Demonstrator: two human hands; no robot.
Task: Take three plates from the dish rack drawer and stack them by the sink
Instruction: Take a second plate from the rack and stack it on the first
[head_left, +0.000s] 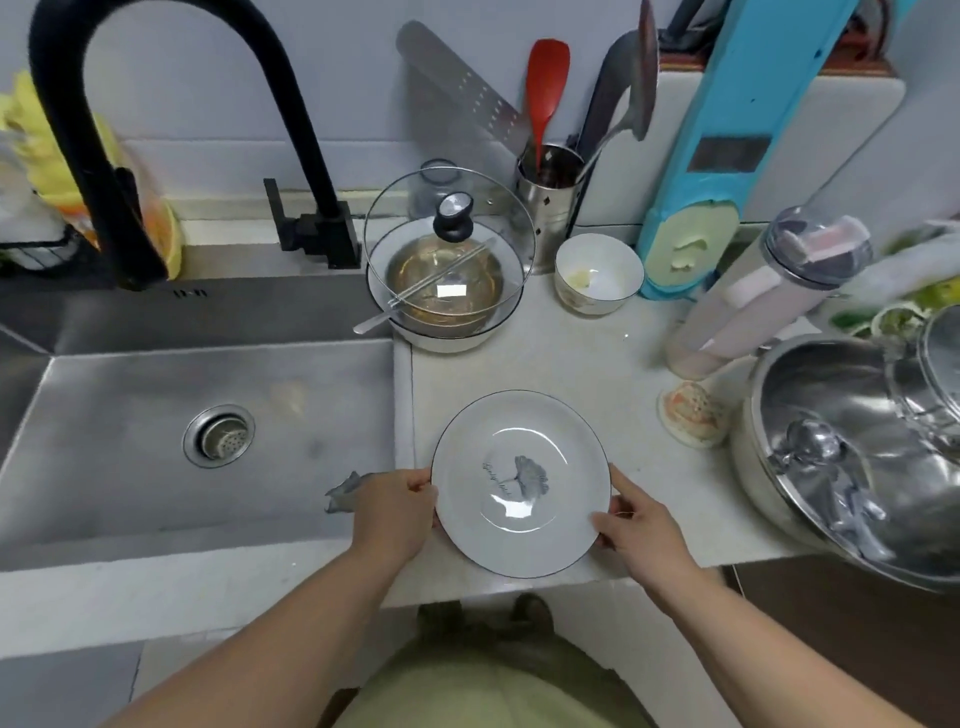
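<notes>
Both hands are gripping one white plate with a leaf print (521, 483) by its rim, the left hand (395, 512) at nine o'clock, the right hand (636, 525) at four o'clock; the plate is sitting on or just above the pale surface (519, 358), just right of the steel sink (156, 441); whether other plates are lying beneath it, I cannot tell, so probably two are waiting; the dish rack drawer is lying out of view.

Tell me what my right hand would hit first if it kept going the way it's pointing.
The plate itself: your right hand points up-left and already grips its right rim. Beyond the plate lies the sink.
</notes>
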